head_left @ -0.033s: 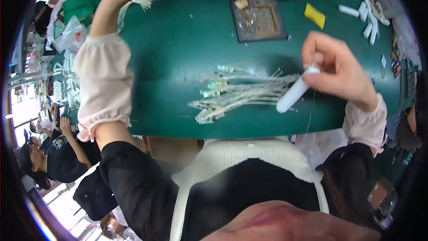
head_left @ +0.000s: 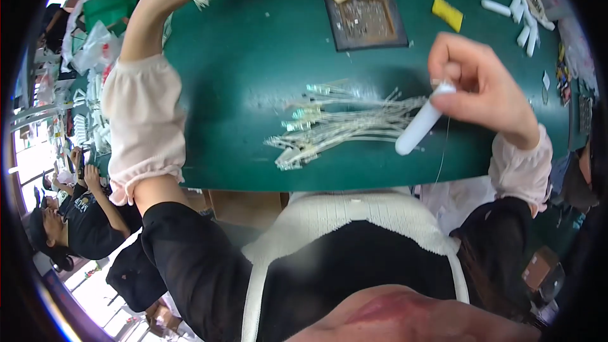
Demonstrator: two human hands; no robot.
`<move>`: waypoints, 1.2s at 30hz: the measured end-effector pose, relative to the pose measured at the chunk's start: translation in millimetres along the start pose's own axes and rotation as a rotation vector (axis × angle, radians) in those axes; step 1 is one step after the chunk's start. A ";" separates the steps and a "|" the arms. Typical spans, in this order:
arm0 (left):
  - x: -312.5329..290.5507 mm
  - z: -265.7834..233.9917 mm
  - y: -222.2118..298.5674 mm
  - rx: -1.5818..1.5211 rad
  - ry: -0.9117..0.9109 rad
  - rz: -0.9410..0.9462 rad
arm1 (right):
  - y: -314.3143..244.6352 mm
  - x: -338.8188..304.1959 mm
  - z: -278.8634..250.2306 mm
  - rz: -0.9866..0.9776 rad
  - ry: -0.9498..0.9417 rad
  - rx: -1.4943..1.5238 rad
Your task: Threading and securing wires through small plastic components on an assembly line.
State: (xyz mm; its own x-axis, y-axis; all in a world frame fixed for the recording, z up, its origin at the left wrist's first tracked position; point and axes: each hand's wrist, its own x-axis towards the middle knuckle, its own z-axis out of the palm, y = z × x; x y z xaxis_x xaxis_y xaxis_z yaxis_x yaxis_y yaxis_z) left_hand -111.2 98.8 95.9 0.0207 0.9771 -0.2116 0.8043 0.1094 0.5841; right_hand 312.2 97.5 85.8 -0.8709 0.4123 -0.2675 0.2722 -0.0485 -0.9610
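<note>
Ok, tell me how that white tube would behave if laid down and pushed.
The white tube would likely roll, since it looks long and rounded. It may be slippery, as its surface appears smooth. It is probably fairly stiff: it shows no sag in the right hand.

Your green table point(head_left: 240, 82) bears one yellow packet point(head_left: 447, 13) on its far right part. Off the table's left side you have a green box point(head_left: 109, 11), a plastic bag point(head_left: 97, 47) and a person point(head_left: 95, 228) in black; off its near right corner, a brown carton point(head_left: 538, 270).
</note>
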 end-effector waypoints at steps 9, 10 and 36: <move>-71.7 145.8 74.4 0.262 -0.074 0.594 | 1.1 30.3 -14.8 0.003 0.034 -0.174; -75.2 150.4 76.8 0.272 -0.079 0.587 | 0.2 33.7 -11.0 0.003 0.028 -0.175; -64.7 129.2 91.3 -0.572 -0.188 0.238 | 17.6 54.0 8.3 -0.048 0.050 -0.149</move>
State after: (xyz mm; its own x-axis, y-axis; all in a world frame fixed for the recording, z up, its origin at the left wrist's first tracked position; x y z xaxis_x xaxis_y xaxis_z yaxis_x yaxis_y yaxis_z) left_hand 37.6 22.1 61.7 0.3050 0.9436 -0.1286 0.3222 0.0249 0.9463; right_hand 266.5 111.4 53.9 -0.8641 0.4556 -0.2139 0.2913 0.1059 -0.9508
